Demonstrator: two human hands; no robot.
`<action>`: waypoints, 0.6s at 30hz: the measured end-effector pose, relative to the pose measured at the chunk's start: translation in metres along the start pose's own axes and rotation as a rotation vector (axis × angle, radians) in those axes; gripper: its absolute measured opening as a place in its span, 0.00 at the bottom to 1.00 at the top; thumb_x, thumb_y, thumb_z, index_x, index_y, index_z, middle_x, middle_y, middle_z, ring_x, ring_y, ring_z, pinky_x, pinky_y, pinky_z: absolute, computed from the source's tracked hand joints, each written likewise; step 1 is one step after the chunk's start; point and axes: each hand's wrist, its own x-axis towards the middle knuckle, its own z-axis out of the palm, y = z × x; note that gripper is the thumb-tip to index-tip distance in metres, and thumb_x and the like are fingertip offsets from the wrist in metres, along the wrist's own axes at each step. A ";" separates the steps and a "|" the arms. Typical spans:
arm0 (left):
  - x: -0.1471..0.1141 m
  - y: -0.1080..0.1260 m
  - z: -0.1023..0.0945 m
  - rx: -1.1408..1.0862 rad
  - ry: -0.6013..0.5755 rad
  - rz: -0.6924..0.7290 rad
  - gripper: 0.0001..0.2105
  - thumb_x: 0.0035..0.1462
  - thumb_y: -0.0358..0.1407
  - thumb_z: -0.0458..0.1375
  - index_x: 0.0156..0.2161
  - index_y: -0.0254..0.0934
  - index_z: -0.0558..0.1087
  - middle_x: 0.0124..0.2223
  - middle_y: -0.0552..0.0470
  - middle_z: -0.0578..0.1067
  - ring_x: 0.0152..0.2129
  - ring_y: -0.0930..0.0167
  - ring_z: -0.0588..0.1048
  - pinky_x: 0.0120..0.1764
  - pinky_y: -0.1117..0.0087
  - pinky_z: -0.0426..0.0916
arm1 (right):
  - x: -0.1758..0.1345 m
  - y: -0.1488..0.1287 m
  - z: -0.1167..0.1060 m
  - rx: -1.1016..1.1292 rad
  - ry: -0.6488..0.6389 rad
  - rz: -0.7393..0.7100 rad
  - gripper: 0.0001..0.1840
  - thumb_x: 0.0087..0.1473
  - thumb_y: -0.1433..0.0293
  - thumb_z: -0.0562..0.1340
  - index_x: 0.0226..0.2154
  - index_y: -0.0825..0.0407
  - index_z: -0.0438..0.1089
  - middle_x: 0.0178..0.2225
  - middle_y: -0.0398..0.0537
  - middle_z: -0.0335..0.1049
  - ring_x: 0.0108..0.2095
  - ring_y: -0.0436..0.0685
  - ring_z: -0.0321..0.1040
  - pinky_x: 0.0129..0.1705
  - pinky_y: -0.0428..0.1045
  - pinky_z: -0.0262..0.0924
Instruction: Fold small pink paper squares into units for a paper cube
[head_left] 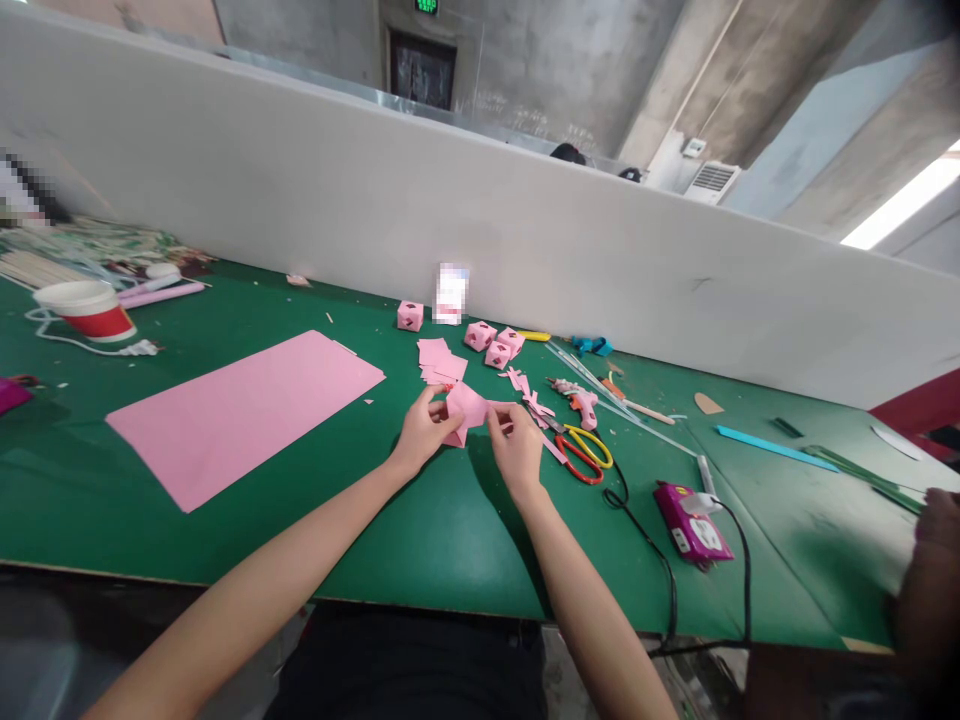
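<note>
My left hand (pixel 424 432) pinches the left side of a folded pink paper piece (pixel 466 404). At its right edge, the fingers of my right hand (pixel 516 445) are closed on the same paper. Just behind it lies a small stack of pink paper squares (pixel 442 358). Several folded pink paper cubes (pixel 480 335) with dark openings stand farther back. Thin pink paper scraps (pixel 531 392) are scattered to the right of my hands. Beside them rest scissors (pixel 579 456) with one red and one yellow handle. My fingers hide parts of the folded paper.
A large pink sheet (pixel 244 420) lies on the green table (pixel 360 560) at left, near a paper cup (pixel 90 308). To the right are a pink glue gun (pixel 581 403), a purple power strip (pixel 691 522) and black cables. A white partition (pixel 300 180) and phone (pixel 451 293) stand behind.
</note>
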 end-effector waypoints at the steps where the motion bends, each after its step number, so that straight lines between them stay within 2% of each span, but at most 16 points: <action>1: 0.000 -0.001 0.000 0.012 -0.002 0.007 0.30 0.42 0.35 0.69 0.53 0.35 0.69 0.37 0.48 0.81 0.34 0.66 0.80 0.39 0.68 0.73 | -0.001 0.000 0.000 -0.002 -0.006 -0.013 0.15 0.60 0.56 0.61 0.37 0.47 0.78 0.37 0.51 0.78 0.35 0.59 0.71 0.41 0.53 0.64; 4: 0.001 -0.003 0.000 0.028 0.004 0.021 0.29 0.44 0.36 0.68 0.53 0.34 0.69 0.38 0.47 0.81 0.34 0.65 0.80 0.39 0.68 0.73 | -0.002 -0.003 0.000 0.039 -0.084 -0.032 0.13 0.60 0.57 0.62 0.39 0.45 0.79 0.41 0.50 0.79 0.38 0.61 0.73 0.45 0.55 0.66; 7: 0.003 -0.003 -0.001 0.027 0.023 0.019 0.29 0.44 0.36 0.68 0.54 0.34 0.69 0.39 0.45 0.81 0.35 0.64 0.81 0.40 0.67 0.74 | -0.001 -0.005 0.003 0.155 -0.133 0.027 0.13 0.59 0.56 0.63 0.38 0.45 0.79 0.41 0.49 0.80 0.42 0.62 0.74 0.47 0.56 0.67; 13: 0.002 0.003 -0.001 0.029 0.030 0.003 0.29 0.43 0.35 0.68 0.52 0.35 0.69 0.35 0.49 0.81 0.31 0.66 0.79 0.37 0.68 0.73 | 0.005 -0.001 0.004 0.400 -0.139 0.214 0.15 0.46 0.56 0.72 0.30 0.49 0.77 0.34 0.48 0.78 0.34 0.57 0.73 0.40 0.54 0.70; 15: 0.001 0.004 0.000 0.025 -0.001 0.004 0.29 0.43 0.35 0.68 0.53 0.35 0.69 0.35 0.49 0.81 0.32 0.66 0.80 0.38 0.68 0.73 | 0.007 0.000 0.003 0.458 -0.176 0.253 0.17 0.43 0.56 0.74 0.31 0.49 0.76 0.35 0.48 0.78 0.34 0.57 0.74 0.38 0.52 0.70; 18: 0.000 0.005 0.000 0.007 -0.046 0.002 0.30 0.43 0.35 0.68 0.53 0.35 0.68 0.36 0.49 0.81 0.33 0.65 0.80 0.39 0.67 0.74 | 0.008 0.001 0.003 0.500 -0.280 0.311 0.22 0.43 0.53 0.74 0.36 0.49 0.78 0.37 0.49 0.78 0.36 0.58 0.75 0.34 0.51 0.70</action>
